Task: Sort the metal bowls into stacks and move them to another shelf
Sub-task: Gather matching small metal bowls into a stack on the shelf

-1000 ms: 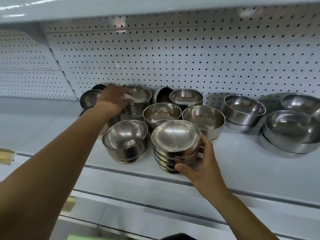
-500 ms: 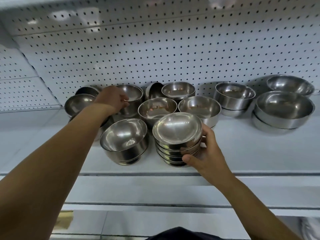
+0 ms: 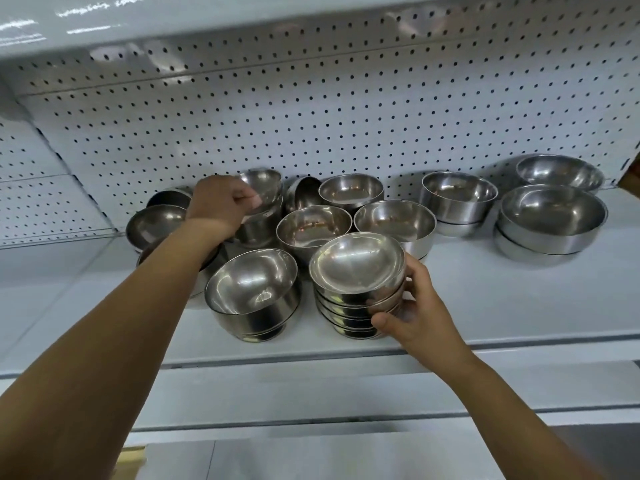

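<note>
Many shiny metal bowls crowd a white shelf. My right hand grips the right side of a stack of several small bowls near the shelf's front edge. My left hand pinches the rim of a small bowl, tilted and raised above the bowls beneath it at the back left. A taller stack of deeper bowls stands between my arms. Single bowls fill the middle.
Wider bowls sit at the right: a nested pair and a large stack with another bowl behind. Dark bowls lie at the far left. A pegboard wall backs the shelf; another shelf hangs overhead.
My left hand has lifted and tilted the small bowl at the back left off its stack. My right hand keeps its grip on the front stack. The view has shifted slightly.
</note>
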A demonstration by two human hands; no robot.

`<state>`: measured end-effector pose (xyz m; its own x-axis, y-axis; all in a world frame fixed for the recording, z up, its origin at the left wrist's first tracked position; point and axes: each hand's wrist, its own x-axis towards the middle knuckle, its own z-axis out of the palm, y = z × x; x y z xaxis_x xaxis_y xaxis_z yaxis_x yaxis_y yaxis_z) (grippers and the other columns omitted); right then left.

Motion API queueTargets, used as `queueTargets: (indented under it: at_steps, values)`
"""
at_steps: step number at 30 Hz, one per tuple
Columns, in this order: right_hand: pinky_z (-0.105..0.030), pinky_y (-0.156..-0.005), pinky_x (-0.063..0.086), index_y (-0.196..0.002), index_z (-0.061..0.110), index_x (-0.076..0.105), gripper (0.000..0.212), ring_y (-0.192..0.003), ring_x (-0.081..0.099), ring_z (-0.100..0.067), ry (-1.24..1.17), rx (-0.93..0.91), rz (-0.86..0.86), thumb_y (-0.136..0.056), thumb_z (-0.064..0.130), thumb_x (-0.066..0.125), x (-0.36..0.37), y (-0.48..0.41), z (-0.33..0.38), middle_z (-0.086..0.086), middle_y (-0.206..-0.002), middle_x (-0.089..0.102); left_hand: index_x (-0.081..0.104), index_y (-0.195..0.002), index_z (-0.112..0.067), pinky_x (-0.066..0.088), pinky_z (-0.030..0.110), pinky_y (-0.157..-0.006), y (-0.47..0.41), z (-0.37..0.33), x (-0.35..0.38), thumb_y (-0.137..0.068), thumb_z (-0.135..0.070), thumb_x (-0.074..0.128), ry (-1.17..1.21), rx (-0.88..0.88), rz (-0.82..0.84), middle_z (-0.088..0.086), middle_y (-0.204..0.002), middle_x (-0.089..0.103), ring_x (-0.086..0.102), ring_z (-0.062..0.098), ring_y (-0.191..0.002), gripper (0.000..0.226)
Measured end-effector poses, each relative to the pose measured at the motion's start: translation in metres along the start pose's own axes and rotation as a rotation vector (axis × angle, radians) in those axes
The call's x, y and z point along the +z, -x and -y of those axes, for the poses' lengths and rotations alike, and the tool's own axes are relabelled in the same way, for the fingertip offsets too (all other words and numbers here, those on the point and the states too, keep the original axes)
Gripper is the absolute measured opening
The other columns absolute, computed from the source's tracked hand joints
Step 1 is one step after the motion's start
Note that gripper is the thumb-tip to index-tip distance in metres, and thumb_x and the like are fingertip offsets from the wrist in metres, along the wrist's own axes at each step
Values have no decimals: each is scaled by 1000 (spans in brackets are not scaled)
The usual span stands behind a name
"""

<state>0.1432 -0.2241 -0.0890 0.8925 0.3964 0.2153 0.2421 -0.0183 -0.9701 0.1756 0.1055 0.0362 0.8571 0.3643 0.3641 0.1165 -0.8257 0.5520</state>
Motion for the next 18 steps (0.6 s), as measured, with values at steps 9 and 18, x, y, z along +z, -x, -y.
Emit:
queueTargets:
  at_steps: [9, 18]
  values:
    - [-43, -106, 54, -137, 68, 35, 97, -124, 61, -13, 69, -15, 7, -58, 54, 89, -1, 2, -1, 25, -132, 55, 79, -91, -24, 55, 24, -85, 56, -56, -29, -86, -17, 81, 374, 227, -2, -7, -89, 75, 71, 11, -87, 9]
    - [-46, -106, 54, -146, 54, 33, 99, -128, 59, -18, 78, 18, 4, -64, 53, 88, -1, 4, 0, 13, -139, 55, 80, -86, -25, 52, 18, -80, 102, -84, -15, -83, -18, 82, 322, 455, 340, -13, -87, 72, 68, 8, -86, 7]
